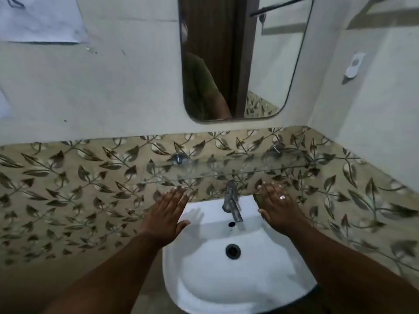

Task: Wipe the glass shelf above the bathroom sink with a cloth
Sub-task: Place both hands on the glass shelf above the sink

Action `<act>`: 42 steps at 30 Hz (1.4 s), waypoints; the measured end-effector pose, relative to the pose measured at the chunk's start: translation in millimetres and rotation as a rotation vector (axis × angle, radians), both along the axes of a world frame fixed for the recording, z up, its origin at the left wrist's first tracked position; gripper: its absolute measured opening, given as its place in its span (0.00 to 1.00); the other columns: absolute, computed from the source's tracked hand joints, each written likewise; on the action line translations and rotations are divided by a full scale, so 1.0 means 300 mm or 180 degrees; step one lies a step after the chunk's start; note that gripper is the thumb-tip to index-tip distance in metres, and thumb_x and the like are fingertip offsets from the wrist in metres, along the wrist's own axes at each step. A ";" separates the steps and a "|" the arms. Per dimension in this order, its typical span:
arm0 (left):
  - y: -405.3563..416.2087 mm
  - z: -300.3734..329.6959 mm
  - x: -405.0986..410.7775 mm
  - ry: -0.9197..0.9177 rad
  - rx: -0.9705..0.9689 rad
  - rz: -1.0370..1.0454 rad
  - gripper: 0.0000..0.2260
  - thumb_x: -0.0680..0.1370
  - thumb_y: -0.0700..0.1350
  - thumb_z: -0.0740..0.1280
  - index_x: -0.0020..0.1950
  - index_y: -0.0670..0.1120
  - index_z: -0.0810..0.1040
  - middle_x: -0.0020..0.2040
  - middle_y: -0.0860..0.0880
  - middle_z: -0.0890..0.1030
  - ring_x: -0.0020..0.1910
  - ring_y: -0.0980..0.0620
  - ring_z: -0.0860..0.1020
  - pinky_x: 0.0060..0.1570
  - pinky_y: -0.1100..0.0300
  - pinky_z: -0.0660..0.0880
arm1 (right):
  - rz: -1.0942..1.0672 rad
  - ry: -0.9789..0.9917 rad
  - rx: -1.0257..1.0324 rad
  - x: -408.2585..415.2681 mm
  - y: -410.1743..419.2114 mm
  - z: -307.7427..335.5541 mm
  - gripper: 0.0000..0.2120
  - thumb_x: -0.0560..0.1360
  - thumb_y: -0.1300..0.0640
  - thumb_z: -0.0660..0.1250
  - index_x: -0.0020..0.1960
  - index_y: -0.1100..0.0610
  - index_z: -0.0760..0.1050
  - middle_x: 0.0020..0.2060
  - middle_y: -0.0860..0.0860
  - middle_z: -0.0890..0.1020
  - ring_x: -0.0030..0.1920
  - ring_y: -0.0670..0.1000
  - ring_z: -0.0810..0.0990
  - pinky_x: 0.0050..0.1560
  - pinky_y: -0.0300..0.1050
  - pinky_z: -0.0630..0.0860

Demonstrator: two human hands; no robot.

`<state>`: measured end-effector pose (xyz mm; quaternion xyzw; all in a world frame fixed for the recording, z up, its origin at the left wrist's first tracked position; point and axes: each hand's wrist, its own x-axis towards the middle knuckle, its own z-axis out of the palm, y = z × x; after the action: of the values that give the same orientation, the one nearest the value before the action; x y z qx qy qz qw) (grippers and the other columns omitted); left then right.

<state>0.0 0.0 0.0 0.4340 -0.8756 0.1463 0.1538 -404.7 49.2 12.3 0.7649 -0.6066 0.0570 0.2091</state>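
A clear glass shelf (226, 169) hangs on two metal brackets against the leaf-patterned tiles, just above the sink (204, 279). My left hand (166, 214) is stretched flat, palm down, fingers together, over the sink's left rear corner and below the shelf's edge. My right hand (277, 206), with a ring on one finger, is also flat and palm down over the sink's right rear corner. A small dark object (258, 199) peeks out under the right hand's fingers; I cannot tell what it is. No cloth is clearly visible.
A metal tap (232, 203) stands between my hands at the back of the sink. A mirror (238, 57) hangs above the shelf. A white soap holder (353, 65) is fixed on the right wall. The side wall closes in on the right.
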 end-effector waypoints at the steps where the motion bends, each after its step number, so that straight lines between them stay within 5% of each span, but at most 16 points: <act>1: -0.014 -0.047 -0.017 -0.0027 0.0055 0.0038 0.33 0.82 0.64 0.51 0.79 0.43 0.62 0.79 0.40 0.65 0.78 0.40 0.63 0.75 0.43 0.59 | -0.0011 -0.0050 -0.0016 -0.021 -0.011 -0.026 0.33 0.78 0.43 0.59 0.75 0.65 0.68 0.71 0.66 0.71 0.71 0.68 0.68 0.76 0.63 0.56; 4: -0.012 -0.122 -0.048 0.0081 0.0406 0.0537 0.33 0.81 0.63 0.52 0.78 0.42 0.65 0.77 0.39 0.68 0.75 0.38 0.68 0.79 0.50 0.46 | -0.0092 -0.0067 -0.0036 -0.049 -0.014 -0.045 0.31 0.75 0.47 0.67 0.70 0.67 0.73 0.66 0.67 0.76 0.68 0.66 0.67 0.79 0.59 0.43; 8: -0.042 -0.178 -0.115 0.0170 0.0644 0.0840 0.33 0.80 0.62 0.54 0.77 0.41 0.65 0.75 0.37 0.70 0.74 0.36 0.69 0.79 0.53 0.40 | 0.0038 -0.0163 0.0424 -0.145 -0.112 -0.184 0.31 0.80 0.52 0.66 0.76 0.69 0.63 0.72 0.69 0.70 0.71 0.69 0.69 0.71 0.67 0.66; 12: -0.070 -0.232 -0.163 0.0186 0.0897 0.1152 0.33 0.80 0.62 0.53 0.77 0.40 0.66 0.76 0.36 0.69 0.75 0.36 0.68 0.78 0.53 0.41 | 0.0198 0.0279 0.0657 -0.219 -0.207 -0.331 0.37 0.81 0.52 0.61 0.80 0.68 0.48 0.75 0.70 0.63 0.74 0.70 0.64 0.70 0.69 0.64; 16: -0.097 -0.256 -0.188 0.0216 0.0909 0.1356 0.33 0.81 0.61 0.53 0.78 0.40 0.64 0.77 0.36 0.67 0.77 0.37 0.65 0.78 0.53 0.42 | -0.0201 0.0354 0.0626 -0.245 -0.290 -0.399 0.25 0.84 0.55 0.48 0.74 0.68 0.67 0.66 0.68 0.76 0.65 0.69 0.76 0.62 0.67 0.75; 18: -0.102 -0.256 -0.199 0.0209 0.0848 0.1423 0.33 0.81 0.61 0.53 0.78 0.40 0.63 0.78 0.37 0.66 0.77 0.37 0.64 0.78 0.54 0.41 | -0.0228 0.0598 0.0514 -0.256 -0.331 -0.447 0.26 0.85 0.58 0.42 0.72 0.70 0.68 0.62 0.67 0.78 0.59 0.69 0.80 0.59 0.69 0.76; 20: -0.102 -0.251 -0.217 0.0213 0.0848 0.1509 0.33 0.81 0.61 0.53 0.79 0.40 0.62 0.78 0.37 0.65 0.78 0.37 0.63 0.78 0.55 0.40 | -0.0284 0.0904 0.1012 -0.271 -0.359 -0.456 0.24 0.82 0.60 0.53 0.75 0.69 0.65 0.60 0.67 0.79 0.56 0.69 0.81 0.60 0.73 0.74; 22: -0.098 -0.255 -0.233 0.0203 0.0849 0.1560 0.33 0.81 0.62 0.53 0.79 0.40 0.63 0.78 0.37 0.65 0.78 0.37 0.63 0.79 0.51 0.44 | -0.0629 0.0041 0.1593 -0.246 -0.386 -0.413 0.24 0.68 0.48 0.73 0.63 0.53 0.81 0.45 0.54 0.86 0.40 0.57 0.86 0.38 0.60 0.84; 23: -0.095 -0.256 -0.243 0.0182 0.0840 0.1567 0.33 0.81 0.62 0.52 0.79 0.40 0.63 0.79 0.37 0.65 0.78 0.38 0.63 0.78 0.49 0.48 | -0.0601 -0.0355 0.1675 -0.234 -0.384 -0.397 0.26 0.57 0.48 0.81 0.55 0.48 0.84 0.38 0.51 0.85 0.32 0.53 0.84 0.27 0.51 0.82; 24: -0.092 -0.253 -0.252 0.0157 0.0825 0.1572 0.34 0.81 0.62 0.52 0.79 0.40 0.63 0.79 0.37 0.65 0.78 0.38 0.62 0.78 0.47 0.51 | -0.0694 -0.0434 0.1753 -0.217 -0.377 -0.363 0.29 0.54 0.52 0.83 0.55 0.49 0.84 0.37 0.52 0.84 0.31 0.54 0.84 0.26 0.49 0.80; 26: -0.091 -0.247 -0.258 0.0094 0.0801 0.1533 0.34 0.81 0.63 0.51 0.79 0.41 0.62 0.79 0.38 0.64 0.79 0.39 0.62 0.77 0.45 0.53 | -0.0914 -0.0220 0.1727 -0.202 -0.353 -0.289 0.30 0.68 0.59 0.76 0.69 0.54 0.74 0.50 0.57 0.83 0.48 0.59 0.84 0.45 0.52 0.81; 28: -0.092 -0.226 -0.256 0.0081 0.0793 0.1501 0.34 0.81 0.62 0.51 0.79 0.41 0.61 0.80 0.39 0.64 0.79 0.39 0.62 0.77 0.45 0.54 | -0.1049 -0.0469 0.1737 -0.191 -0.349 -0.250 0.23 0.75 0.63 0.68 0.68 0.56 0.71 0.57 0.56 0.80 0.57 0.58 0.80 0.54 0.50 0.78; 32: -0.081 -0.176 -0.237 0.0157 0.0762 0.1485 0.33 0.81 0.62 0.51 0.79 0.41 0.62 0.78 0.38 0.66 0.77 0.39 0.65 0.77 0.49 0.50 | -0.1678 -0.1194 0.2535 -0.180 -0.343 -0.212 0.07 0.71 0.67 0.71 0.49 0.62 0.82 0.46 0.57 0.86 0.46 0.57 0.86 0.50 0.48 0.83; 38: -0.030 -0.126 -0.120 0.0068 0.0792 0.1271 0.33 0.83 0.64 0.46 0.79 0.42 0.62 0.77 0.39 0.69 0.76 0.38 0.68 0.77 0.52 0.44 | -0.1200 -0.0717 0.1702 -0.163 -0.222 -0.229 0.05 0.73 0.61 0.68 0.45 0.53 0.74 0.37 0.52 0.82 0.35 0.53 0.81 0.38 0.43 0.78; 42: -0.007 -0.071 -0.020 -0.0055 0.0770 0.1220 0.35 0.83 0.64 0.44 0.76 0.40 0.68 0.75 0.38 0.71 0.75 0.38 0.69 0.76 0.50 0.49 | -0.0848 -0.0559 0.0940 -0.108 -0.166 -0.248 0.23 0.45 0.76 0.75 0.38 0.63 0.75 0.25 0.57 0.72 0.20 0.57 0.72 0.25 0.42 0.64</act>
<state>-6.1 -2.2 -21.2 0.6063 -0.7896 0.0705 0.0626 -437.0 -0.7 -62.2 0.6924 -0.7200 0.0058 0.0468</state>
